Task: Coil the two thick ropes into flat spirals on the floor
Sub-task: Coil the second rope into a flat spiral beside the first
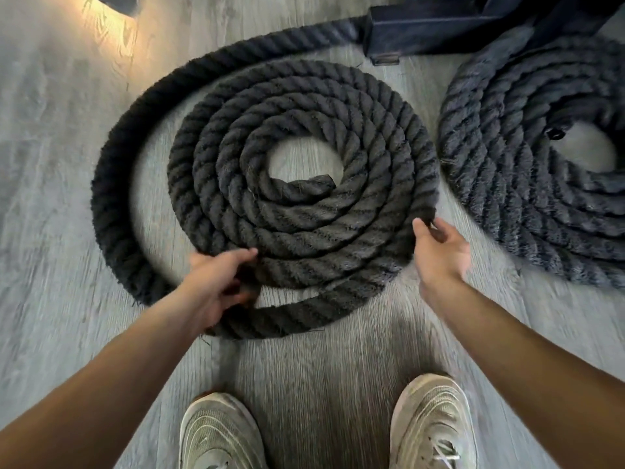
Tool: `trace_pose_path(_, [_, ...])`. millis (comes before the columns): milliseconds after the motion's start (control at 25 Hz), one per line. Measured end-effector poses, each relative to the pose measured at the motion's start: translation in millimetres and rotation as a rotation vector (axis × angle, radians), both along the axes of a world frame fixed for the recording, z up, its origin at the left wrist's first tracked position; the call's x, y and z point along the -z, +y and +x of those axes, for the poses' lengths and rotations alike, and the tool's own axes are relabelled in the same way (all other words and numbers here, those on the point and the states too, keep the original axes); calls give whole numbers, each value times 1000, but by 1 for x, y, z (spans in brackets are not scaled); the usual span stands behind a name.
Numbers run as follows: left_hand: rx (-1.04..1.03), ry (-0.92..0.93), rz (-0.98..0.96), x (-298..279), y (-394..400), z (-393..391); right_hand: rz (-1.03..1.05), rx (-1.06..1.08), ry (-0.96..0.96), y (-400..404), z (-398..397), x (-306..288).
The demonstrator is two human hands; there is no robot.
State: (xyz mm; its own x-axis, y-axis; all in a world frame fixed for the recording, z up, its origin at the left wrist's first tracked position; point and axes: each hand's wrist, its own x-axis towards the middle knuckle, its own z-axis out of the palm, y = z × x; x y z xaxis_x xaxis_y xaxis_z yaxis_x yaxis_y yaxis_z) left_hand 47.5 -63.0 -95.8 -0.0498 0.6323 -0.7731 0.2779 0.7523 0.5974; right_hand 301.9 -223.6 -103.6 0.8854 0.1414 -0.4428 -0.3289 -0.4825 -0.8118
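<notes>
left hand [216, 282]: I'm gripping the rope's outer turn, fingers curled round it, feeding it against the spiral.
right hand [439, 248]: fingers slack, loose, tips just touching the coil edge; holding nothing, likely steadying the rim so the turns stay flat.
rope [297, 211]: between my hands, flat spiral, several tight turns, cut end at centre by a bare hole.
loose tail [111, 184]: arcs beyond left hand toward a dark frame [439, 25]; not yet wound in.
second coil [527, 170]: beyond right hand, looks done.
texture: thick twisted strands, fuzzy, stiff, heavy.
floor [50, 130]: grey wood-grain, smooth.
shoes [220, 431]: below both hands.
</notes>
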Motion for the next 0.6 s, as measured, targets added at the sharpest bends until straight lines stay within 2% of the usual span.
trace_pose_path(120, [73,184,216,-15,49,-11,-8,-151,85,-20,-53,5])
trace_pose_path(240, [195,141,252,-24,88,-14,-129,-283,183,-39,-119,4])
trace_pose_path(320, [250,151,271,-24,100,-10,-106,-325,200,-43,-142,2])
trace_pose_path(440, [243,149,240,-27,101,-7,-120,-354,156,-38,-132,2])
trace_pose_path(600, [139,82,116,-25,71,-12,-108,-239,157,-31,-91,3])
